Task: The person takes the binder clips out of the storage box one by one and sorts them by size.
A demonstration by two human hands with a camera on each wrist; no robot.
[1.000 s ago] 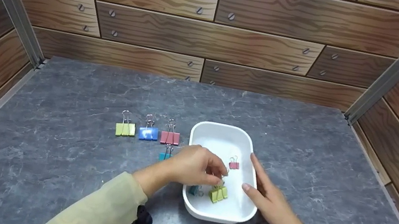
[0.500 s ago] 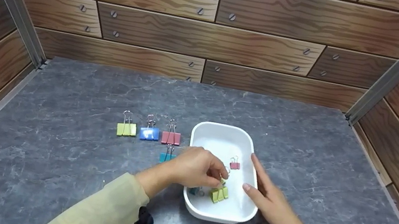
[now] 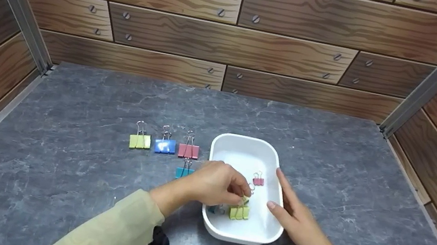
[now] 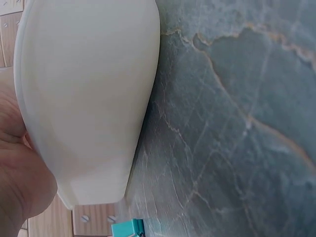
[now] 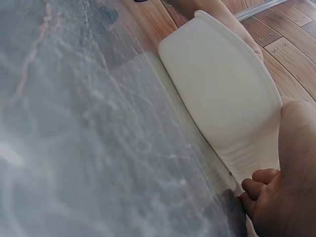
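Note:
In the head view, my left hand (image 3: 219, 184) reaches over the left wall of the white plastic tub (image 3: 233, 234). Its thumb and index finger pinch the wire handles of a yellow-green binder clip (image 3: 239, 213) inside. Another bit of yellow-green shows just behind the fingertips. A small pink binder clip (image 3: 258, 181) lies farther back in the tub, and a teal binder clip (image 3: 213, 209) is partly hidden under the left hand. My right hand (image 3: 295, 218) grips the tub's right side, thumb over the rim and fingers along the outer wall. Both wrist views show mainly the tub's outside.
Left of the tub, a yellow-green binder clip (image 3: 140, 141), a blue one (image 3: 165, 146) and a pink one (image 3: 188, 151) stand in a row on the dark marbled table (image 3: 63, 159). A teal clip (image 3: 183, 172) sits below the pink one, partly behind the left hand. Wood-patterned walls (image 3: 230, 45) enclose the table.
The yellow-green clip under my left fingertips has turned slightly and now sits more level. Both hands and the tub keep nearly the same places.

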